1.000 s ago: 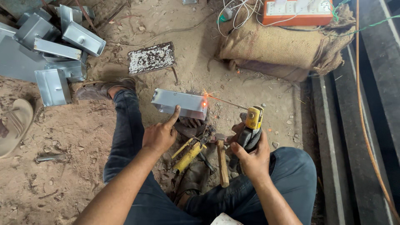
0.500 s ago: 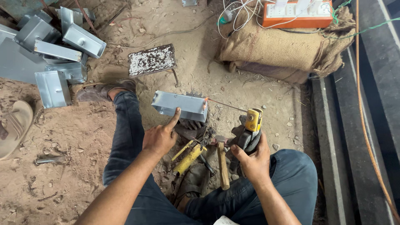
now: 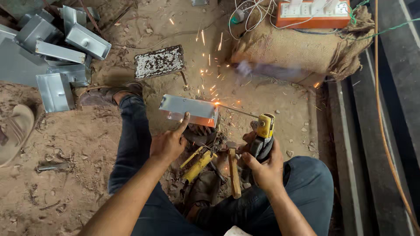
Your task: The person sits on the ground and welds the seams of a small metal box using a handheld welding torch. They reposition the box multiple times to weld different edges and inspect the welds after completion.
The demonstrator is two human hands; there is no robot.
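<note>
My left hand (image 3: 168, 143) presses its index finger down on a grey sheet-metal box (image 3: 188, 109) that rests on the sandy ground. My right hand (image 3: 262, 164) grips a yellow and black welding electrode holder (image 3: 264, 133). Its thin rod (image 3: 238, 111) reaches left to the box's right edge, where a bright arc (image 3: 216, 103) throws sparks up and away. A wooden-handled hammer (image 3: 234, 172) and a yellow-handled tool (image 3: 199, 165) lie between my knees.
A pile of similar grey metal boxes (image 3: 61, 52) lies at the upper left. A speckled flat plate (image 3: 159, 61) sits behind the work. A burlap sack (image 3: 288, 52) carries an orange and white socket board (image 3: 313, 11) with wires. A sandal (image 3: 15, 131) lies at left.
The arc has flared again at the box's right edge, and sparks now fly far up toward the sack. Both hands have stayed in place.
</note>
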